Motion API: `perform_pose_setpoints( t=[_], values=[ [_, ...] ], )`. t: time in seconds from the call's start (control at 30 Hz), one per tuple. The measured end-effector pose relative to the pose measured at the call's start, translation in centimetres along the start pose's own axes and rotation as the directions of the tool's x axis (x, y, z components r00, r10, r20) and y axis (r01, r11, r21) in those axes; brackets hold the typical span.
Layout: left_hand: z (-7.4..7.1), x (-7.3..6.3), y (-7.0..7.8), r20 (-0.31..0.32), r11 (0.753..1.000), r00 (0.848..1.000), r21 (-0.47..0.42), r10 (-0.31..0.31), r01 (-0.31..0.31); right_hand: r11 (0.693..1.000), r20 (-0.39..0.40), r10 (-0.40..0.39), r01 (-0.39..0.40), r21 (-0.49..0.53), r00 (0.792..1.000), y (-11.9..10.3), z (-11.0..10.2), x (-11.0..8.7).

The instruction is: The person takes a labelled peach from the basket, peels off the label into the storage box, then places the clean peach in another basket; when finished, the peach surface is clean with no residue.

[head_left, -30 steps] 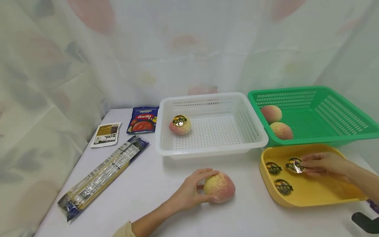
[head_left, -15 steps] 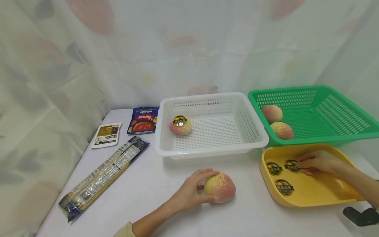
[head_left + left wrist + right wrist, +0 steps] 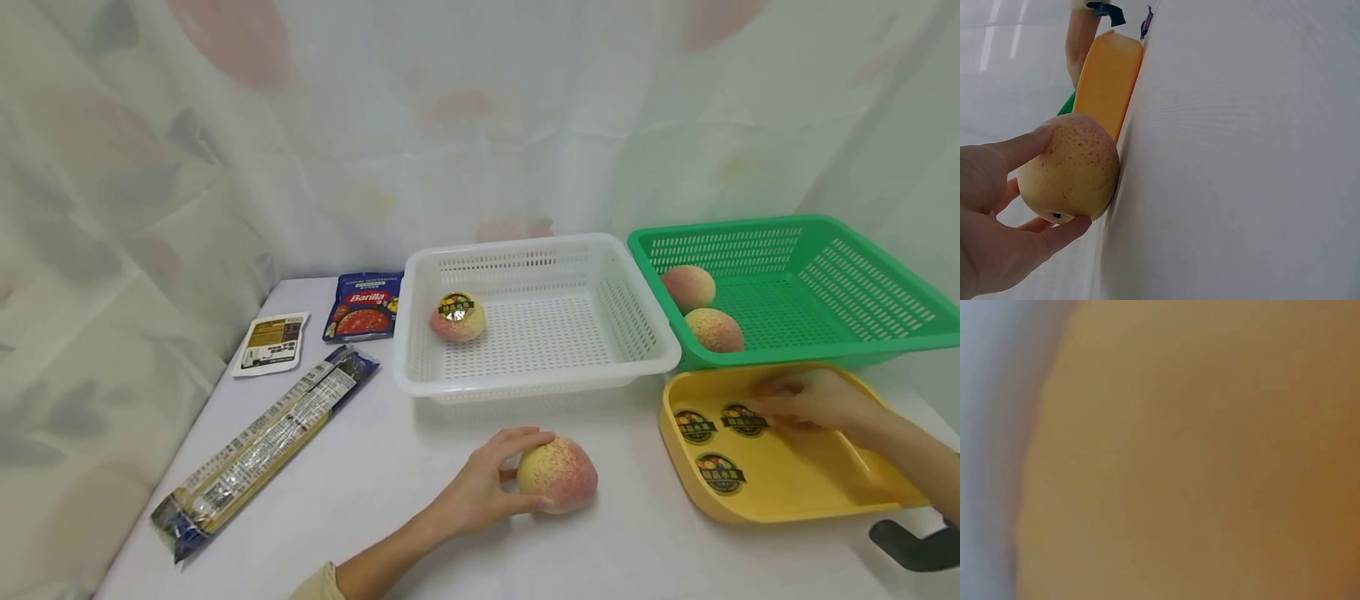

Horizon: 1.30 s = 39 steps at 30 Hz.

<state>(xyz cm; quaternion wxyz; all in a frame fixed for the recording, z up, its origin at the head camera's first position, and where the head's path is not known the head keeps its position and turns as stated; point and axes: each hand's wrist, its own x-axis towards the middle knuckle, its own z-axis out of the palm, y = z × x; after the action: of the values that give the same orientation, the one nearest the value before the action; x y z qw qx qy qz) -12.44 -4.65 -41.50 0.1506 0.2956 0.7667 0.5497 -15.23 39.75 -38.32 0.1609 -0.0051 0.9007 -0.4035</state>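
Note:
On the white table my left hand (image 3: 491, 483) grips a yellow-and-pink peach (image 3: 558, 475), thumb on one side and fingers on the other. In the left wrist view the peach (image 3: 1072, 165) sits between thumb and fingers, a small dark spot at its end. My right hand (image 3: 813, 402) is inside the yellow tray (image 3: 795, 492), fingertips right at the edge of a round black-and-gold fruit sticker (image 3: 742, 419). A gap shows between its index finger and thumb. Two similar stickers, an upper one (image 3: 694, 426) and a lower one (image 3: 720, 473), lie to the left. The right wrist view is only blurred yellow.
A white basket (image 3: 536, 386) behind holds one stickered peach (image 3: 457, 317). The green basket (image 3: 832, 233) at right holds two plain peaches, one in front (image 3: 714, 330). At left lie a long pasta packet (image 3: 262, 450), a Barilla pouch (image 3: 365, 306) and a small white-edged packet (image 3: 272, 344).
The sticker at my right hand was tilted and shiny a second ago and now lies flat. My right hand has shifted slightly up and back from it. The left hand and peach stay put.

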Motion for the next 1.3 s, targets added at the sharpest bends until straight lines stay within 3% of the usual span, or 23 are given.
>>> perform_pose_setpoints(
  t=[0.07, 0.13, 0.23, 0.33, 0.4, 0.57, 0.7, 0.9, 1.13, 1.3],
  values=[
    [0.0, 0.0, 0.0, -0.002, 1.0, 1.0, 0.001, -0.001, 0.001, 0.994, 0.075, -0.021, 0.013, 0.111, 0.997, -0.8, -0.2, -0.1],
    [0.0, -0.1, 0.0, -0.004, 1.0, 1.0, 0.001, 0.0, 0.0, 0.967, 0.188, -0.078, 0.028, 0.255, 0.979, -1.7, -0.3, -0.2],
    [-0.1, -0.1, 0.0, -0.007, 1.0, 1.0, 0.002, 0.003, -0.003, 0.895, 0.344, -0.186, 0.015, 0.445, 0.92, -3.5, 0.3, -0.1],
    [-0.2, -0.1, 0.1, -0.008, 1.0, 1.0, -0.001, 0.006, -0.006, 0.837, 0.434, -0.295, 0.011, 0.548, 0.851, -5.6, 1.7, -0.1],
    [-0.2, -0.1, 0.1, -0.006, 1.0, 1.0, -0.003, 0.005, -0.005, 0.833, 0.454, -0.298, -0.003, 0.553, 0.839, -7.3, 3.1, -0.2],
    [-0.2, 0.0, -0.1, -0.003, 1.0, 1.0, -0.014, 0.005, -0.005, 0.857, 0.469, -0.223, -0.058, 0.512, 0.854, -10.7, 7.3, 0.0],
    [0.0, 0.0, -0.3, -0.001, 1.0, 1.0, -0.022, 0.011, -0.011, 0.87, 0.476, -0.194, -0.074, 0.487, 0.858, -12.0, 10.7, 0.9],
    [0.2, 0.0, -0.5, 0.002, 0.999, 0.999, -0.02, 0.035, -0.035, 0.918, 0.461, -0.151, -0.049, 0.395, 0.874, -13.4, 14.8, 1.8],
    [-0.1, -0.1, -0.1, 0.015, 1.0, 1.0, 0.016, 0.021, -0.022, 0.933, 0.408, -0.109, -0.048, 0.356, 0.907, -14.5, 16.1, 1.7],
    [-2.4, -0.2, 1.6, -0.045, 1.0, 0.999, 0.013, 0.012, -0.011, 0.936, 0.405, -0.111, -0.042, 0.349, 0.908, -14.5, 16.1, 1.8]
  ],
)
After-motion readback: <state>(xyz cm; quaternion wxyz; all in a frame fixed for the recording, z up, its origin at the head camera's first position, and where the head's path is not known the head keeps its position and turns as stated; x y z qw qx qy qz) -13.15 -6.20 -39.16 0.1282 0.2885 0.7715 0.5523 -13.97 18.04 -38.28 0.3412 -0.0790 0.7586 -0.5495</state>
